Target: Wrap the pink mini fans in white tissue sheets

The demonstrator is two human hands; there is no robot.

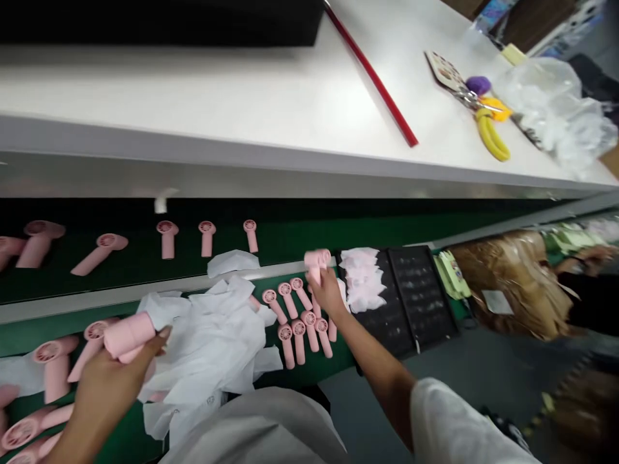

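Observation:
My left hand [113,380] is closed around a pink handheld fan [129,335] at the lower left, above several more pink fans lying on the green mat. My right hand [327,293] reaches forward and grips another pink fan [316,261] lifted above a cluster of pink fans [300,322] lying in rows. A heap of white pouches [213,341] lies between my two hands. A stack of white pouches [362,277] rests on a black tray [416,296] just right of my right hand.
Several pink fans [167,238] ride the green conveyor belt [290,232] behind. A white shelf [242,109] above holds a red rod [372,77], yellow-handled scissors [488,129] and clear plastic bags [556,103]. Brown wrapped bundles [522,283] sit at the right.

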